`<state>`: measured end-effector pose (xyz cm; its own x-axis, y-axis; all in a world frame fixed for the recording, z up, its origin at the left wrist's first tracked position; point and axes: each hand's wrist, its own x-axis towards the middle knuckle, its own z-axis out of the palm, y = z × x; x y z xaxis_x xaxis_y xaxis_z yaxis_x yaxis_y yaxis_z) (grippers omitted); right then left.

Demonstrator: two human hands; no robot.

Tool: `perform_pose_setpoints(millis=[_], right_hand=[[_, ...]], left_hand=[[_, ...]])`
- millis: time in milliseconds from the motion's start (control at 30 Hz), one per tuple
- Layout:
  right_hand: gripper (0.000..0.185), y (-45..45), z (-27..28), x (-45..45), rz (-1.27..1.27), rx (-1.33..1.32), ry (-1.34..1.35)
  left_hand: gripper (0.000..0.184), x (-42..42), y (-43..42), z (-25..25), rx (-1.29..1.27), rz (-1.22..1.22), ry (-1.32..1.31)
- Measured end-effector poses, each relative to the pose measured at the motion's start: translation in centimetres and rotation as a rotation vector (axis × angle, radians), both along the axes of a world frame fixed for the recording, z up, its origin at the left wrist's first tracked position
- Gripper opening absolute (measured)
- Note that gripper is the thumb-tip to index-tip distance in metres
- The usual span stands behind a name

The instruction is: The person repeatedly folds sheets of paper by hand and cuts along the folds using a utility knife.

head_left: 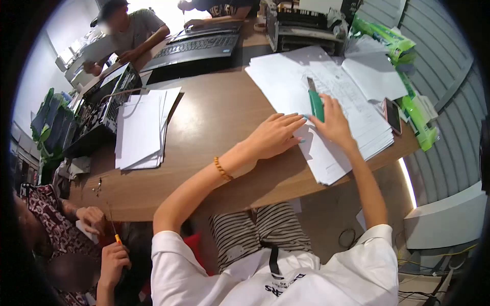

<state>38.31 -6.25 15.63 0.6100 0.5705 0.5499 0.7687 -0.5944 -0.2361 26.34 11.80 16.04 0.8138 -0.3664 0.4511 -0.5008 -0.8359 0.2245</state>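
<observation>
My right hand [334, 125] is closed around a green utility knife [316, 105], whose blade points away from me over the papers. Beneath it spreads a thick stack of white paper sheets [326, 158], some with faint printing or drawing. My left hand [275, 133] lies with its fingers stretched out at the stack's left edge, its fingertips close to my right hand. A beaded bracelet [221, 168] circles my left wrist.
A phone [392, 116] and green plastic packaging [416, 112] lie at the right. Left are more sheets [140, 130], an opened computer case [97, 112] and a laptop [196, 48]. A nearby person's hand [113, 260] holds a yellow-handled screwdriver [118, 238]. Others sit across the table.
</observation>
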Motion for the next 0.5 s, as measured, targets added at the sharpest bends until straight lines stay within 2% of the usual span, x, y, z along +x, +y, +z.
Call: perform_pose_setpoints(millis=[33, 100, 133, 167, 233, 300, 367, 433, 467, 500], right_hand=[[0.061, 0.6, 0.5, -0.1, -0.008, -0.008, -0.024], [0.065, 1.1, 1.4, 0.1, -0.129, -0.079, 0.171], [0.066, 0.8, 1.4, 1.1, -0.121, 0.012, 0.242], [0.066, 0.1, 1.4, 2.2, -0.127, 0.000, 0.231], [0.064, -1.5, 2.0, 4.6, -0.144, 0.150, 0.229], [0.062, -3.5, 2.5, 6.9, -0.236, 0.199, 0.231], [0.061, -5.6, 2.4, 8.9, -0.303, 0.165, 0.147], [0.059, -7.0, 2.5, 9.8, -0.386, 0.098, 0.135], [0.057, -7.1, 2.2, 9.9, -0.462, 0.026, 0.118], [0.057, -7.0, 1.6, 9.9, -0.463, 0.024, 0.130]], left_hand=[[0.039, 0.8, 0.3, -0.4, -0.008, -0.008, -0.024], [0.045, 1.9, 0.3, -1.2, 0.145, 0.016, 0.039], [0.045, 1.8, 0.7, -1.5, 0.108, -0.001, 0.016], [0.045, 1.6, 1.1, -2.0, 0.094, -0.006, 0.006], [0.038, 0.3, 1.9, -1.4, 0.138, -0.026, -0.125], [0.047, -2.2, 3.8, -0.2, 0.269, 0.005, -0.087], [0.054, -5.5, 5.9, 1.7, 0.185, 0.074, 0.059], [0.043, -7.2, 6.1, 7.2, 0.523, 0.293, 0.730], [0.036, -7.8, 6.2, 8.4, 0.581, 0.355, 0.758], [0.036, -8.1, 7.0, 7.4, 0.585, 0.352, 0.770]])
